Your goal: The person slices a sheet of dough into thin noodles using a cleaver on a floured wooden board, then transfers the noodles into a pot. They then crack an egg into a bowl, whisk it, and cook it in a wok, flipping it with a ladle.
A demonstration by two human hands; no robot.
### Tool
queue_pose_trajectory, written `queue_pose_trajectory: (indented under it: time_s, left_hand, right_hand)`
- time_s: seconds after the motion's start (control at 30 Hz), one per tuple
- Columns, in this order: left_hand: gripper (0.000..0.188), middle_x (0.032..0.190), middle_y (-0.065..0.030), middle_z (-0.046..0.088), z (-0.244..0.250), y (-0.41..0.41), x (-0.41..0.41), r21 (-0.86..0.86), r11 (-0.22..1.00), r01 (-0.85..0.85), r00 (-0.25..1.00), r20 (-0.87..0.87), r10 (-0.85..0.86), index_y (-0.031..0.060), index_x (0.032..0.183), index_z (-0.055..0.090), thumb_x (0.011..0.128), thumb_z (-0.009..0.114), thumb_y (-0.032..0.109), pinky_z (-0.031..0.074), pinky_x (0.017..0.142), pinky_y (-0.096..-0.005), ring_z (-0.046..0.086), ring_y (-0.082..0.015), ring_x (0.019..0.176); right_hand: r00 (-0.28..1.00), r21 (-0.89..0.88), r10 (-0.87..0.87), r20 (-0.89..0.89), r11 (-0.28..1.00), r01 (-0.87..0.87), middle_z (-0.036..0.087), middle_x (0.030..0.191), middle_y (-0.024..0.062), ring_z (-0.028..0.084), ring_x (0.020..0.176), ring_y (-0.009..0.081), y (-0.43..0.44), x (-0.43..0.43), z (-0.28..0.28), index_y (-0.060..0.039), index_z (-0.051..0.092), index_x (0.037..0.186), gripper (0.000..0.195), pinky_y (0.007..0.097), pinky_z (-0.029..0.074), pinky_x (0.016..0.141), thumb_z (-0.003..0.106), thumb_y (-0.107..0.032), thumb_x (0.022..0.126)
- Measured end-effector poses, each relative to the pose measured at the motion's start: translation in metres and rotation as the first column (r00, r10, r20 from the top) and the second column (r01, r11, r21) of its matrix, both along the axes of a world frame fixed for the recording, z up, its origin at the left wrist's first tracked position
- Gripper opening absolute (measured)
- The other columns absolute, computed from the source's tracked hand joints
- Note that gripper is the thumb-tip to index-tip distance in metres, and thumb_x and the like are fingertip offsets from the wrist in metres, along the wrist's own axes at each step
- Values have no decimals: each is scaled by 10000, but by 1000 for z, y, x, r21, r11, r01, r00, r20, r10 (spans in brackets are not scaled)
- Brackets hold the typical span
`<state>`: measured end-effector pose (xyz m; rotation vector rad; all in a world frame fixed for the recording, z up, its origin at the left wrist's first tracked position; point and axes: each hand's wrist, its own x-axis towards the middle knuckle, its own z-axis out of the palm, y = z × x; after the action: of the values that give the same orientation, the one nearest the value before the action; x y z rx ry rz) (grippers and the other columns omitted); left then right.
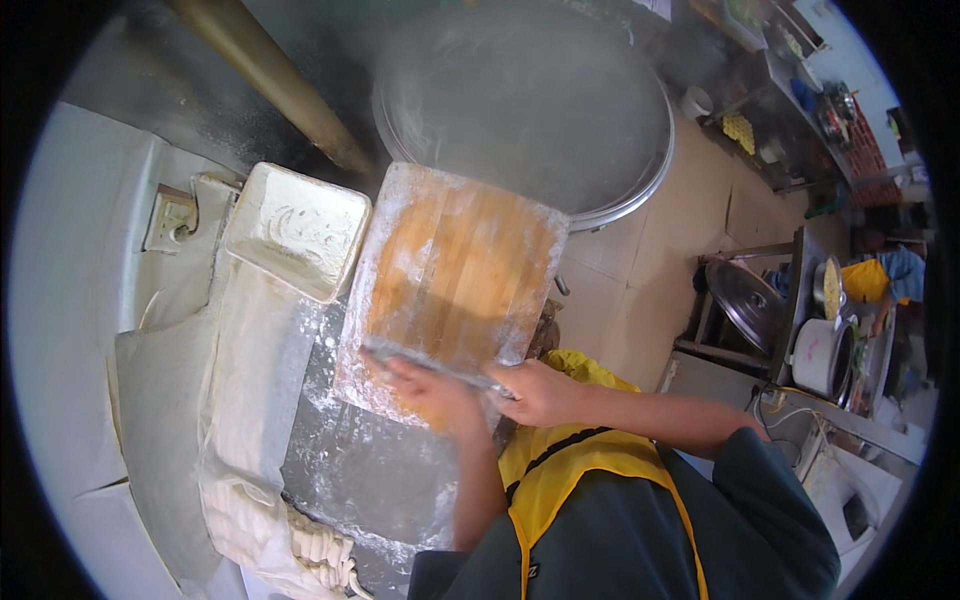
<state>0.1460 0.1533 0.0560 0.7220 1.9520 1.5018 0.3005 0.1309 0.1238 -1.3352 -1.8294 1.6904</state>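
Observation:
My right hand is closed around the near end of a long, flat, flour-dusted blade, blurred by motion. Against the blade's other half lies my left hand, its fingers stretched along it; blur hides whether they grip. Both hands are over the near end of a wooden board, whose rim is white with flour. The blade lies across this board, and I cannot tell if it touches the wood.
A large round steaming pot adjoins the board's far end. To the left are a flour tub and a cloth partly over dough strips. At right are a metal lid, a white pot and part of another person.

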Motion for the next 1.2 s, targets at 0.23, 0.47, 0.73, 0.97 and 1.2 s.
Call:
queue_pose_trajectory:
  time_s: [0.23,0.47,0.73,0.97,1.2]
  left_hand:
    - [357,920,-96,615,-36,-21,-100,2,866,-500,498,819,286,75,1079,552,1102,408,402,467,753,-378,572,-215,791]
    - [395,545,9,433,-60,-190,-127,347,849,-399,18,928,-371,193,638,436,1023,492,259,318,345,-274,393,-119,408]
    - [507,688,6,456,0,-219,-1,60,788,-613,-185,958,-218,116,1448,465,952,525,29,385,436,-287,446,-137,526]
    - [370,1166,-89,727,25,-221,-37,361,818,-449,247,929,-274,34,1359,593,1006,484,53,574,942,-373,703,-234,1047]
    - [209,916,-61,683,-22,-326,-195,-28,708,-706,307,888,342,59,1059,717,1007,526,126,553,697,-358,660,-190,809]
  right_hand:
    - [980,286,123,157,944,-164,700,1007,279,699,909,444,10,14,21,-23,538,1337,436,510,555,754,595,-116,915]
    - [709,601,69,701,477,-641,689,1013,132,699,1006,291,64,58,-39,-151,643,1262,411,449,583,792,667,-185,852]
    - [902,746,382,199,538,-392,503,1497,208,436,1418,423,-84,17,6,-72,444,1547,724,562,336,1167,702,-347,930]
    - [865,829,419,276,352,-435,427,1604,161,339,1515,380,-127,-116,6,-58,518,1503,524,609,133,1236,504,-266,1022]
    - [840,824,386,381,270,-498,334,1654,205,297,1531,416,-229,-300,-17,-56,462,1541,617,615,250,1213,641,-247,982]
